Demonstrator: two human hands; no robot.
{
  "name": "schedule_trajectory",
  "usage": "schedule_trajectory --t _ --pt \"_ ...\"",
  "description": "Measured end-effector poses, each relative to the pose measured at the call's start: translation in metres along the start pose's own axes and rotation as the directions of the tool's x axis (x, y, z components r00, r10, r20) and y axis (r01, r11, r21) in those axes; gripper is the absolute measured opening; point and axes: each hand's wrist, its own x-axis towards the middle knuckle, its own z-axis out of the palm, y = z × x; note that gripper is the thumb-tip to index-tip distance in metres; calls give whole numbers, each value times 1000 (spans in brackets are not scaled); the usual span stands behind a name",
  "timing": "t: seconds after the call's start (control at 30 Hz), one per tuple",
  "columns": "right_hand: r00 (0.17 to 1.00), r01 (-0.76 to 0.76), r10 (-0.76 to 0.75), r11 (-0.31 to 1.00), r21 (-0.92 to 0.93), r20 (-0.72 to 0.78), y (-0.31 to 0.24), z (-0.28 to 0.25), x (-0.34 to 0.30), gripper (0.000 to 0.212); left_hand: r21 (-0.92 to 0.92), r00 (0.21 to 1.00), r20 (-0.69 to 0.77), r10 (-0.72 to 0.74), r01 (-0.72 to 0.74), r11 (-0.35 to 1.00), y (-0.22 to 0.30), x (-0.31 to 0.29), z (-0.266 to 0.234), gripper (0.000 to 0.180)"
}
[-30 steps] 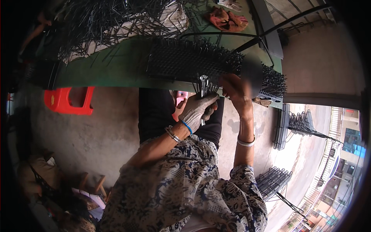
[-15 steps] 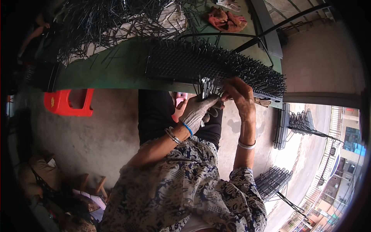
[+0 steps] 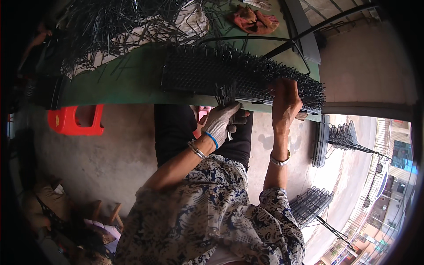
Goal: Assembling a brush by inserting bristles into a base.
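My left hand (image 3: 218, 123), in a grey-white glove, is closed round a bunch of thin dark metal strips (image 3: 225, 93). Their upper ends fan out just in front of a long black perforated rack (image 3: 190, 73). Over the rack's front edge, further right, is my bare right hand (image 3: 287, 104). Its fingers are bent together and slightly blurred, so whatever they pinch is hidden. Many thin dark strips (image 3: 282, 73) stand upright in the rack, thickest along its back and right end. The holes at its front left show no strips.
A green table (image 3: 106, 84) carries the rack, a pile of loose dark strips (image 3: 110, 26) on pale cloth and a reddish glove (image 3: 255, 20). A black bar (image 3: 318, 28) slants across the right. A red stool (image 3: 66, 121) stands left; wire racks (image 3: 311, 205) lie right.
My right hand has moved away from the left hand, rightward and up to the rack. The left hand still grips the bunch and has shifted slightly left. The view has tilted a little.
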Motion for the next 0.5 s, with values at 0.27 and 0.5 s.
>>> schedule_trajectory --t 0.27,0.5 --pt "999 20 -14 987 -158 40 -12 1 4 10 -9 999 36 37 -37 999 -6 5 -8 18" --pt "999 -20 28 985 -169 44 -19 4 4 12 -52 1000 30 1 0 999 -4 0 -7 20"
